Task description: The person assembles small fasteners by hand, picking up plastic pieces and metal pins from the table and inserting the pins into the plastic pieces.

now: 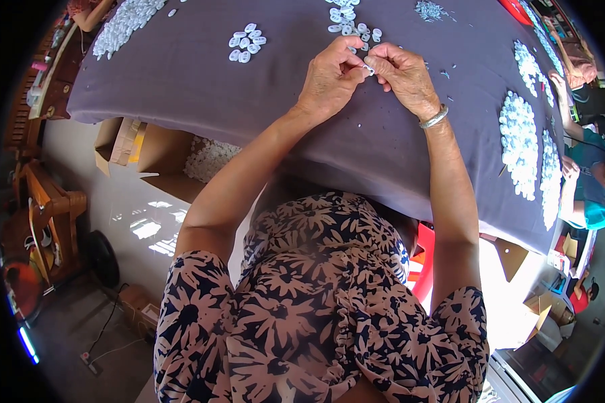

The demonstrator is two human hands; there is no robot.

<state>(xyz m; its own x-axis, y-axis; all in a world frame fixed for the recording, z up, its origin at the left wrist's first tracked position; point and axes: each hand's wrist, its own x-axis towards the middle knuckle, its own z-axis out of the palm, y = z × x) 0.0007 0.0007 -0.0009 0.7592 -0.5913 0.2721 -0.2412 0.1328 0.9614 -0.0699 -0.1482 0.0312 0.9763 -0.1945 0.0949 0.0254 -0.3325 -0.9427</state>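
My L hand (329,78) & R hand (408,77) are both closed, fingertips pinching a small white pc (369,70) btwn them, over the dark tablecloth (181,77). Silver bracelet (434,117) on my R wrist. Loose white parts (347,29) lie just past my fingers, w/ a small cluster (244,42) to the L, a big white pile (519,144) well off R. Open cardboard box (160,148) below, L side.

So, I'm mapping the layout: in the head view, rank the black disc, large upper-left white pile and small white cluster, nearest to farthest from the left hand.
1. Small white cluster, up-left of the left hand
2. Large white pile, upper left on the table
3. Black disc, lower left, off the table
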